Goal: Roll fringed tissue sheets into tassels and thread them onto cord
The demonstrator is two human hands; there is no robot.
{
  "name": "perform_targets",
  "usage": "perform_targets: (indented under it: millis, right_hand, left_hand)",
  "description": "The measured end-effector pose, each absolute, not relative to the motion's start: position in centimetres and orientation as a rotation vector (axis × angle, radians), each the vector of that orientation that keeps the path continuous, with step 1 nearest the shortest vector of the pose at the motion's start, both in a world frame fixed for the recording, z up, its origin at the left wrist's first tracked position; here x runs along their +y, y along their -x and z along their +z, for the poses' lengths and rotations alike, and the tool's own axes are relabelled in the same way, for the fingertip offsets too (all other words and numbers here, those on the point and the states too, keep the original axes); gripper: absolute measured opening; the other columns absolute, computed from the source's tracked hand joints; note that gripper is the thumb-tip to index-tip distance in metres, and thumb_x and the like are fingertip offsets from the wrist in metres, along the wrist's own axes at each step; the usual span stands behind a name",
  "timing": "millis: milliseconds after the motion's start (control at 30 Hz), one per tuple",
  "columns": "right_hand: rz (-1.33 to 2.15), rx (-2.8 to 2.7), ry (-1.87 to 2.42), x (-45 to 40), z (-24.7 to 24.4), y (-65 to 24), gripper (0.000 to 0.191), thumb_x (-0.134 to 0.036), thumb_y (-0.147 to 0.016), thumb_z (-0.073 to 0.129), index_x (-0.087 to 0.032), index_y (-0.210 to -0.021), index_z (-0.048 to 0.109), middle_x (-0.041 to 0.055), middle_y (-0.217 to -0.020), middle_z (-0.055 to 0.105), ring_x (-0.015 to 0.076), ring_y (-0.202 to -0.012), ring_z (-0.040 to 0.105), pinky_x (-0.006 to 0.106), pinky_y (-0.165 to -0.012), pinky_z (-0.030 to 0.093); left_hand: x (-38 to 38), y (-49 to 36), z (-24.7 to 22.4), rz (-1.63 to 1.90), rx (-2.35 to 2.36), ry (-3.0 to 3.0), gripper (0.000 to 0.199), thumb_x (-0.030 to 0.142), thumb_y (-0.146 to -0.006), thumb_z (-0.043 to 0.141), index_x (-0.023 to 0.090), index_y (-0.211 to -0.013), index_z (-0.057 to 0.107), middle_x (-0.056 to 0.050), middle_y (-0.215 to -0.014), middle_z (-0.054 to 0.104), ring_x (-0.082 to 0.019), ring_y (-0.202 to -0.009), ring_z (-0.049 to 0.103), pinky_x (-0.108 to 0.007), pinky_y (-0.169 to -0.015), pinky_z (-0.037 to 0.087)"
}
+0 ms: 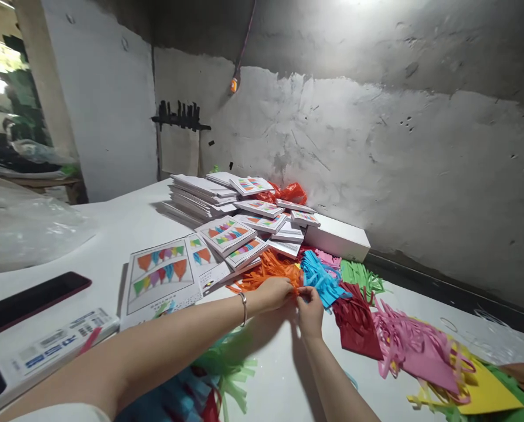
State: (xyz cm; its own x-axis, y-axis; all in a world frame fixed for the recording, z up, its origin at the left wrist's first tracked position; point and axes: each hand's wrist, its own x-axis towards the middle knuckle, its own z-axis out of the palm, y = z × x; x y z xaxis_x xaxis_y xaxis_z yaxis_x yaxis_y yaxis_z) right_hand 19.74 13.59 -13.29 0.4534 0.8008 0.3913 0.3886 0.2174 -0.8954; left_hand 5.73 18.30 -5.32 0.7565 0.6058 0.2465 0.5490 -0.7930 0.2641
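Observation:
My left hand (279, 293), with a silver bracelet at the wrist, is closed on the edge of an orange tissue-paper fringe (273, 268). Fingertip to fingertip with it, my right hand (310, 310) pinches the same orange piece; the exact spot is partly hidden by the fingers. A blue fringe (321, 275) lies just behind my right hand. Further right are a dark red fringe (359, 319), a green one (361, 275) and a pink one (420, 340). Under my left forearm lie more blue fringes (174, 395) and pale green strips (235, 366).
Printed bunting packages (156, 272) and stacked white boxes (200, 193) fill the table's back. A long white box (339, 234) stands by the wall. At left lie a phone (33, 299) and clear plastic (29, 223). Part of another person's arm (523, 375) shows at right.

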Motion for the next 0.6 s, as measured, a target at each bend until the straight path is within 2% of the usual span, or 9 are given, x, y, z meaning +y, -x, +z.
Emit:
perform_targets:
  millis: [133,300,600]
  right_hand:
    - [0.343,-1.098,1.423,13.8,-13.5,-20.0,0.028,-0.038,-0.097,0.062,-0.016,-0.114,0.062,0.0048,-0.108,0.066,0.0167,-0.091,0.066,0.037,-0.08,0.057]
    - [0.224,-1.01,1.513,13.1,-13.7,-21.8,0.027,-0.038,-0.097,0.062,-0.017,-0.115,0.062,0.0053,-0.112,0.066,0.0172,-0.093,0.066,0.038,-0.083,0.057]
    - [0.045,-0.846,1.597,9.4,-12.4,-30.5,0.03,-0.038,-0.096,0.063,-0.017,-0.117,0.061,0.0059,-0.114,0.065,0.0188,-0.096,0.066,0.04,-0.085,0.056]
  left_hand:
    - [18.5,-5.4,-4.9,0.489,0.953,-2.628,0.027,0.034,-0.097,0.062,0.016,-0.117,0.064,-0.008,-0.118,0.066,-0.022,-0.099,0.066,-0.042,-0.087,0.058]
    - [21.0,-4.0,-3.4,0.746,1.158,-2.278,0.028,0.034,-0.097,0.062,0.016,-0.118,0.063,-0.008,-0.117,0.066,-0.022,-0.099,0.067,-0.042,-0.086,0.058]
    - [25.9,-1.3,-0.5,1.053,1.417,-1.694,0.033,0.034,-0.097,0.062,0.016,-0.124,0.06,-0.009,-0.121,0.064,-0.023,-0.1,0.066,-0.042,-0.084,0.059]
